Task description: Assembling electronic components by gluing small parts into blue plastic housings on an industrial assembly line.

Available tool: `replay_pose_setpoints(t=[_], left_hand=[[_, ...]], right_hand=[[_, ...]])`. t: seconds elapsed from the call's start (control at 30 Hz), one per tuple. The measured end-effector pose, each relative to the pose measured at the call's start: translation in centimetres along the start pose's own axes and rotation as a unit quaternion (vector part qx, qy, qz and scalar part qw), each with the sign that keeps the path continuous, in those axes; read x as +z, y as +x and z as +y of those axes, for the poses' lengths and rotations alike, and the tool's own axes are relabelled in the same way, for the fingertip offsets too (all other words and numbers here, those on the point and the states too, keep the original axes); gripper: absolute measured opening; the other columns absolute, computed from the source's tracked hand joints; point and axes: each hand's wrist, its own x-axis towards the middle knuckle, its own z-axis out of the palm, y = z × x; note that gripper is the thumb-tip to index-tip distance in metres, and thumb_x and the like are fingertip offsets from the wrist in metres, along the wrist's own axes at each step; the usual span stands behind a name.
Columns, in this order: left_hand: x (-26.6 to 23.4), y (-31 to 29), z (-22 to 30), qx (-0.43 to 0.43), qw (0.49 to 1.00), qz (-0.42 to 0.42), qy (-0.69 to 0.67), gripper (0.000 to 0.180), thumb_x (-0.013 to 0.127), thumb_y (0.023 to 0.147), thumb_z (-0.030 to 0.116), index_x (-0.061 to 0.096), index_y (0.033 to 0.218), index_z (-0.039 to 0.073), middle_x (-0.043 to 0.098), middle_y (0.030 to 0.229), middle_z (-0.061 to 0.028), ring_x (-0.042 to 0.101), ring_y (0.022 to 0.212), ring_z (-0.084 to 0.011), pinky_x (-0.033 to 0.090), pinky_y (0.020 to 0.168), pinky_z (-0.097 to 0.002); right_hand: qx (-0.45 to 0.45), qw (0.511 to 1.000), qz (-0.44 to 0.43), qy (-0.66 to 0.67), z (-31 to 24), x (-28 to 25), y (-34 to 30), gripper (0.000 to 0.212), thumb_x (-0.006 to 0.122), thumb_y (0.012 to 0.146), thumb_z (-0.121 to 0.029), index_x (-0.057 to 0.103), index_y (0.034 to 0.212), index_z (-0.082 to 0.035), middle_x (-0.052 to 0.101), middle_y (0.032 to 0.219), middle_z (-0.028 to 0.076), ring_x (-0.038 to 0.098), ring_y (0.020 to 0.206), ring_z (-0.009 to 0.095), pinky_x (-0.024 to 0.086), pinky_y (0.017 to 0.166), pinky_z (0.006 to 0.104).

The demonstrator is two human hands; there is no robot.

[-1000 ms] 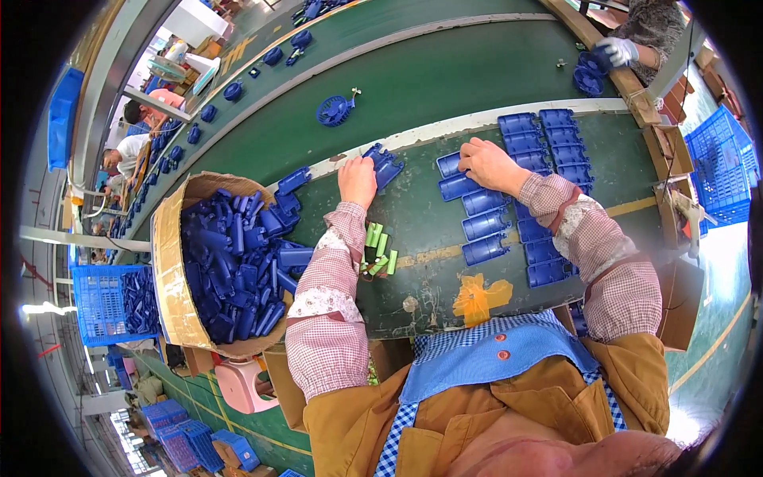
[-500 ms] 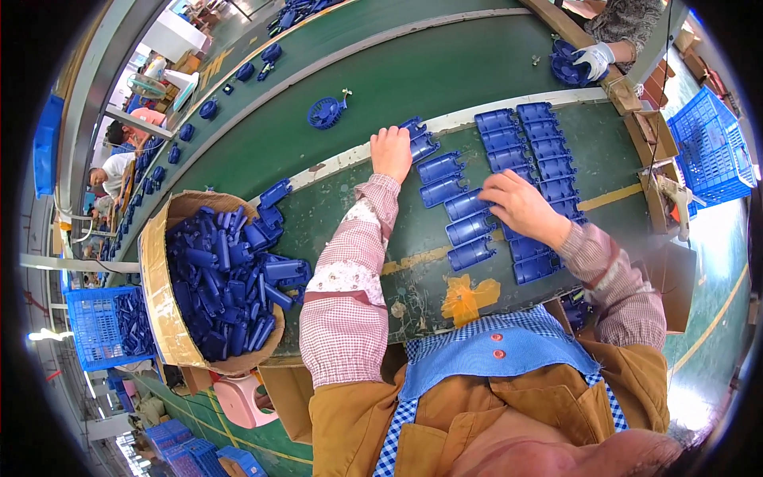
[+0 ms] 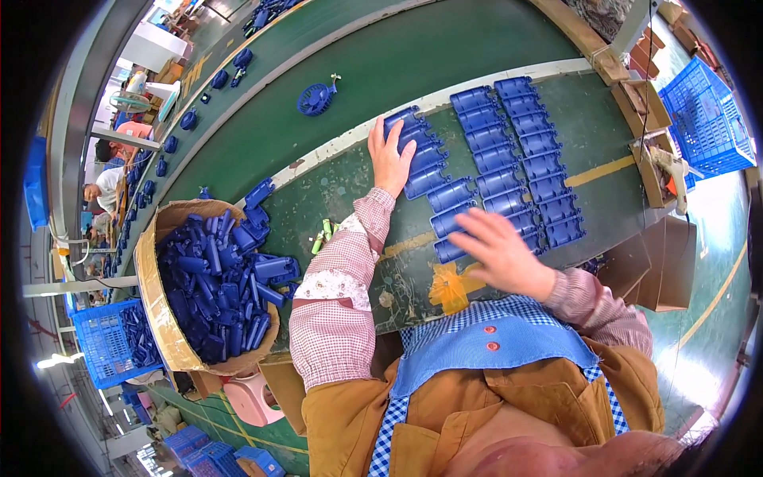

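Three rows of curved blue plastic housings lie on the green work surface: a left row (image 3: pixel 450 195), a middle row (image 3: pixel 497 156) and a right row (image 3: pixel 540 164). At the far end of the left row, my left hand (image 3: pixel 389 161) is open, its fingers spread against the edges of the upper housings. My right hand (image 3: pixel 502 253) is open too, slightly blurred, fingers stretched out just over the near end of that row. It holds nothing. Small green cylinders (image 3: pixel 322 236) lie beside my left forearm, partly hidden by the sleeve.
A cardboard box (image 3: pixel 159 306) heaped with blue plastic parts (image 3: pixel 218 282) stands at the left. Beyond the pale ledge, a round blue fan part (image 3: pixel 315 99) lies on the green belt (image 3: pixel 373 71). Orange tape (image 3: pixel 449 290) marks the near edge. Blue crates (image 3: pixel 707 119) stand at right.
The left row's gap has closed, its housings now nearly continuous. My right hand has lifted off and drawn nearer; my left fingers have spread. A gloved co-worker's hand has left the upper right.
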Motion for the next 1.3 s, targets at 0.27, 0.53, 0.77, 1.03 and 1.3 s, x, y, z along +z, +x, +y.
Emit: replay_pose_setpoints(t=[0.27,0.53,0.77,1.03,1.3], left_hand=[[4.1,0.1,3.0,-0.008,1.0,0.0,0.022,0.049,0.068,0.08,0.026,0.055,0.123,0.007,0.035,0.142,-0.018,0.027,0.132,-0.0429,0.026,0.11,-0.0475],[5.4,0.1,3.5,0.042,0.997,0.068,0.001,0.048,0.073,0.068,0.029,0.061,0.109,0.007,0.045,0.131,-0.0216,0.038,0.121,-0.0454,0.032,0.103,-0.0523],[1.4,1.5,8.2,-0.103,0.983,0.09,-0.119,0.063,0.071,0.074,0.025,0.046,0.127,0.003,0.035,0.135,-0.0282,0.029,0.128,-0.0447,0.027,0.108,-0.0495],[-21.7,-8.9,4.9,-0.096,0.989,0.057,-0.102,0.055,0.069,0.078,0.017,0.05,0.128,0.005,0.052,0.127,-0.0131,0.048,0.12,-0.0257,0.037,0.103,-0.0376],[-23.7,-30.0,-0.1,-0.281,0.93,0.137,0.194,0.043,0.066,0.068,0.003,0.058,0.11,0.002,0.058,0.104,-0.0171,0.054,0.102,-0.0349,0.042,0.092,-0.0423]], right_hand=[[-0.074,0.982,-0.077,-0.154,1.7,5.7,1.5,0.052,0.058,0.082,-0.024,0.048,0.132,-0.016,0.033,0.145,0.009,0.026,0.137,0.029,0.023,0.108,0.054],[-0.068,0.993,-0.061,-0.08,1.4,5.6,1.2,0.054,0.057,0.073,-0.011,0.051,0.127,-0.01,0.035,0.145,0.012,0.029,0.136,0.033,0.028,0.107,0.0517],[-0.029,0.997,-0.05,-0.056,0.8,3.0,0.4,0.066,0.067,0.067,-0.002,0.048,0.13,-0.009,0.035,0.144,0.015,0.029,0.136,0.034,0.028,0.109,0.0477],[0.027,1.0,0.004,0.013,0.3,-0.5,-0.9,0.063,0.061,0.068,0.01,0.049,0.128,-0.003,0.036,0.144,0.017,0.032,0.135,0.036,0.03,0.11,0.0421],[0.064,0.996,0.051,0.043,-0.3,-1.5,-1.8,0.054,0.056,0.075,0.006,0.05,0.128,-0.001,0.04,0.141,0.018,0.035,0.133,0.036,0.027,0.11,0.043]])
